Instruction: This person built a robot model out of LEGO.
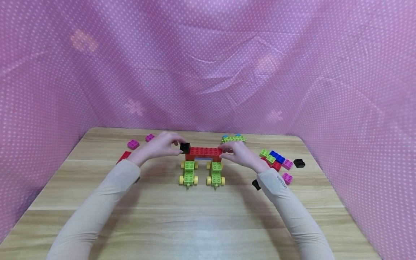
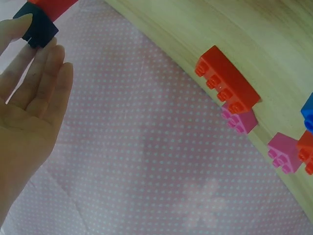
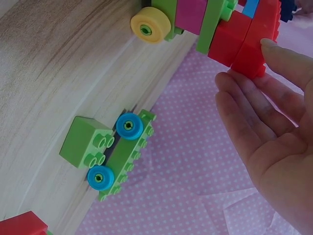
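Observation:
A toy-brick structure stands mid-table: two green wheeled bases (image 1: 189,176) with yellow wheels (image 3: 150,24), bridged on top by red bricks (image 1: 204,151). At its upper left end my left hand (image 1: 166,143) pinches a black brick (image 1: 185,147) between thumb and fingers. In the left wrist view the black brick (image 2: 41,27) touches a red one; whether it is pressed down I cannot tell. My right hand (image 1: 236,151) holds the right end of the red top, thumb on one face and fingers beneath, as the right wrist view shows on the red brick (image 3: 254,49).
Behind the structure stands a green wheeled base (image 1: 234,139) with blue wheels. Loose bricks, including a blue one (image 1: 277,156) and a black one (image 1: 299,163), lie to the right. Pink bricks (image 1: 133,144) and a red brick (image 2: 227,81) lie to the left. A pink dotted cloth (image 1: 208,72) surrounds the table.

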Action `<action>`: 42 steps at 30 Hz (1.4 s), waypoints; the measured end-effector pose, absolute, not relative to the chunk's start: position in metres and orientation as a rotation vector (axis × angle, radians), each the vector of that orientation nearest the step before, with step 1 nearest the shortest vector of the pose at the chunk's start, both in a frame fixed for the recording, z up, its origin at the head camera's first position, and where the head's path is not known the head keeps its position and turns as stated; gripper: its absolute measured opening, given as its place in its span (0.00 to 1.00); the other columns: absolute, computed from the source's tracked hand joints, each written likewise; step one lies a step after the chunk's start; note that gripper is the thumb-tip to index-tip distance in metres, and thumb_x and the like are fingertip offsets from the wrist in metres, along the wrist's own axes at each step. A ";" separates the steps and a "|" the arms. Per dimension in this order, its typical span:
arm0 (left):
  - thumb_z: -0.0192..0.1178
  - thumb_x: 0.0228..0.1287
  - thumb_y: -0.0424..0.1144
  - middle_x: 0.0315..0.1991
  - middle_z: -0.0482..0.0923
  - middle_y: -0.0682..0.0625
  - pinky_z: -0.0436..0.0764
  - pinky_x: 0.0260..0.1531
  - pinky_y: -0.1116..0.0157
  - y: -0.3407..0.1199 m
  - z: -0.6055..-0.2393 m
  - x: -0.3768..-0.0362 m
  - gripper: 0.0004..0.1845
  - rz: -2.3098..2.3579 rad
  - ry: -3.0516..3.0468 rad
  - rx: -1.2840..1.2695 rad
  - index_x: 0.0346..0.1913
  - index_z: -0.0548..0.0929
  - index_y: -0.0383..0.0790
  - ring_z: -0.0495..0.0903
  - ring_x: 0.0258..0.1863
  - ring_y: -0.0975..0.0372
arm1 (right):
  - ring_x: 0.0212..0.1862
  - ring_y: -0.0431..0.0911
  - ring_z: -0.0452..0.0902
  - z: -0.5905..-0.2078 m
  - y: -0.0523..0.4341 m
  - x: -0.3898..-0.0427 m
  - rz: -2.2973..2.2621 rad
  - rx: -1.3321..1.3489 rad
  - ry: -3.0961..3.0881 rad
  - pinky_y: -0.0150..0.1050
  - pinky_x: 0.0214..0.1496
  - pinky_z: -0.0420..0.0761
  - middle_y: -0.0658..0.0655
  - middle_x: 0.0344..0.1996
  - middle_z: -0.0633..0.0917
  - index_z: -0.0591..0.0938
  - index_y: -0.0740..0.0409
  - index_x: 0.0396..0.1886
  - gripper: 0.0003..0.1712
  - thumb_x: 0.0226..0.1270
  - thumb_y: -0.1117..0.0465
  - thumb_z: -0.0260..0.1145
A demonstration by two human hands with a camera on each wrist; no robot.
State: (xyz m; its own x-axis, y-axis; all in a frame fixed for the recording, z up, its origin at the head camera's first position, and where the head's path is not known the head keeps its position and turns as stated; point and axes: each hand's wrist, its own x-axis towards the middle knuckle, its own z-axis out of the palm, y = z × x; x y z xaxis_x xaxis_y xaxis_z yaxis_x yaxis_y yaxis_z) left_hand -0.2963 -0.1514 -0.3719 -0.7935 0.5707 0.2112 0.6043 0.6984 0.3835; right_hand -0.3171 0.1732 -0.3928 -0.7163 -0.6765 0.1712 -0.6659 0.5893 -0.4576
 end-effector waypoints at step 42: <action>0.72 0.56 0.38 0.42 0.89 0.47 0.82 0.27 0.67 -0.125 -0.341 -0.288 0.16 -0.106 -2.970 -0.961 0.49 0.88 0.42 0.79 0.26 0.63 | 0.49 0.49 0.86 -0.391 0.171 -0.316 -0.778 -1.148 2.778 0.45 0.53 0.87 0.61 0.48 0.88 0.82 0.64 0.56 0.19 0.68 0.60 0.67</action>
